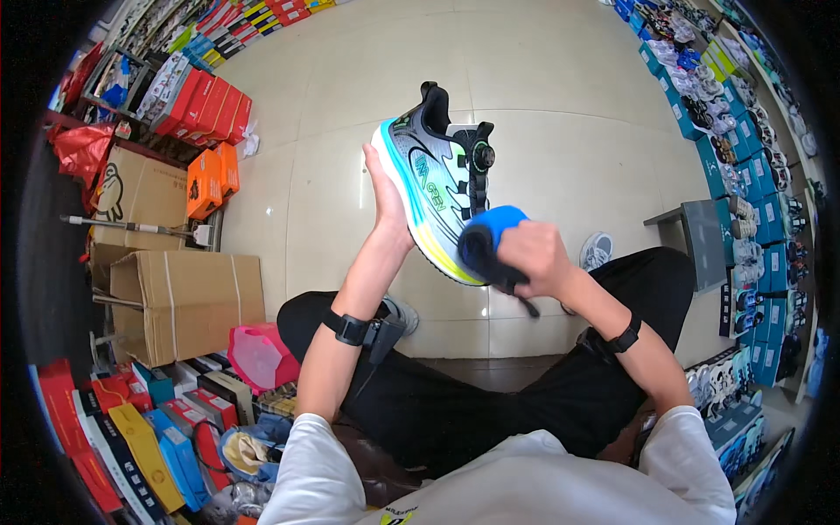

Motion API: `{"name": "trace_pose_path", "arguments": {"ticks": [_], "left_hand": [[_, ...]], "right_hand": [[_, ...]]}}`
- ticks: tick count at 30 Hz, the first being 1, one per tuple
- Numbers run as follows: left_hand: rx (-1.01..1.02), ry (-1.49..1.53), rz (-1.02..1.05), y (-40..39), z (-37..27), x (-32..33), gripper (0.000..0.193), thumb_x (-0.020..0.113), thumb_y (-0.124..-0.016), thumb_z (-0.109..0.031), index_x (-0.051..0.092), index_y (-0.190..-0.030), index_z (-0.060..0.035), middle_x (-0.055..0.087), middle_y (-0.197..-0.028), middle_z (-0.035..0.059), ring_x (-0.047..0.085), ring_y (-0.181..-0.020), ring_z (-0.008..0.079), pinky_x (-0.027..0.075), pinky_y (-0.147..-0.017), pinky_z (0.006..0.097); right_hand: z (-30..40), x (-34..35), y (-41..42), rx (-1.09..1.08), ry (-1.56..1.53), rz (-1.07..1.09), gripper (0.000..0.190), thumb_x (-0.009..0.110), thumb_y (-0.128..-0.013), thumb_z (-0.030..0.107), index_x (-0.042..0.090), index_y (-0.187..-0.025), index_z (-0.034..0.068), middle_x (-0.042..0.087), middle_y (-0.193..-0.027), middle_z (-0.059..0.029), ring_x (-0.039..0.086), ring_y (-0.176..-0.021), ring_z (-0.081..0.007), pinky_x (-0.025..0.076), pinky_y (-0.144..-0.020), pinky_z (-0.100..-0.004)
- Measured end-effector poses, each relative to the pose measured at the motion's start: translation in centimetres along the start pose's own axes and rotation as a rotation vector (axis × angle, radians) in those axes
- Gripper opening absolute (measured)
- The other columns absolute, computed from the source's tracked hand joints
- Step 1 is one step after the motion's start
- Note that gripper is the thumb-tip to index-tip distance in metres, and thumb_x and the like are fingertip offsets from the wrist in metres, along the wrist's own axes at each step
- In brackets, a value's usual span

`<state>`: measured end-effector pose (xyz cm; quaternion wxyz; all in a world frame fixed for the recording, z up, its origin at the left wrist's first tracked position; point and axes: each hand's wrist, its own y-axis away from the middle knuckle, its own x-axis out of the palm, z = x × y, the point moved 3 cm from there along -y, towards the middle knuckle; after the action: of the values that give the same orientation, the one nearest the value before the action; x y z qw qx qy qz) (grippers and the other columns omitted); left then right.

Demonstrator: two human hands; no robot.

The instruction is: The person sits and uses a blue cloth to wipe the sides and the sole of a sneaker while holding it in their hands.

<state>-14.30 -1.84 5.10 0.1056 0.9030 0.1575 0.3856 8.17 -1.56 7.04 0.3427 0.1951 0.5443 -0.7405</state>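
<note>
Held up over the floor is a sneaker (426, 180) with a grey upper, a white, blue and yellow midsole, and a black dial (483, 155) on its lacing. My left hand (388, 203) supports it along the sole, with the thumb upright near the heel; the other fingers are hidden behind the shoe. In my right hand (539, 254) is a blue and black brush or pad (502, 220), with a dark strap or tail hanging below. It overlaps the toe area in view; blur leaves its exact kind unclear.
An opened cardboard box (203, 302) stands at the left, beside a pink bag (262, 357) and several shoe boxes (144, 453). Orange boxes (205, 184) lie farther off. Along the right, a grey stool (702, 243) stands before stacked teal boxes (771, 262) bearing shoes.
</note>
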Motion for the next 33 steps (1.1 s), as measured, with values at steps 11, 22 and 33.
{"name": "trace_pose_path", "arguments": {"ticks": [11,22,33], "left_hand": [[0.081,-0.002,-0.034,-0.1,-0.9,-0.2,0.1,0.011,-0.096,-0.084,0.04,-0.154,-0.0073,0.057,-0.14,0.0183,0.061,-0.123,0.0341,0.053,-0.102,0.0488],[0.049,0.005,-0.035,-0.2,-0.6,-1.1,0.099,0.015,-0.096,-0.084,0.041,-0.154,-0.0084,0.056,-0.143,0.0175,0.059,-0.126,0.0347,0.051,-0.105,0.0485],[-0.052,0.102,0.141,-0.5,-0.5,-2.1,0.093,0.013,-0.099,-0.079,0.043,-0.153,-0.0103,0.06,-0.141,0.0154,0.061,-0.126,0.0339,0.052,-0.105,0.0493]], "right_hand": [[1.8,0.2,0.0,-0.079,0.102,0.076,0.034,0.079,-0.056,0.026,0.055,-0.077,0.013,0.051,-0.072,-0.004,0.056,-0.063,-0.023,0.042,-0.057,-0.035],[-0.4,0.5,-0.4,0.36,-0.114,-0.134,0.024,0.082,-0.074,0.008,0.058,-0.076,0.004,0.052,-0.064,-0.0128,0.054,-0.054,-0.0338,0.042,-0.051,-0.0418],[-0.4,0.2,0.0,0.42,-0.18,-0.161,0.025,0.081,-0.08,0.017,0.059,-0.079,0.004,0.055,-0.067,-0.0101,0.056,-0.055,-0.0293,0.045,-0.053,-0.0382]]}}
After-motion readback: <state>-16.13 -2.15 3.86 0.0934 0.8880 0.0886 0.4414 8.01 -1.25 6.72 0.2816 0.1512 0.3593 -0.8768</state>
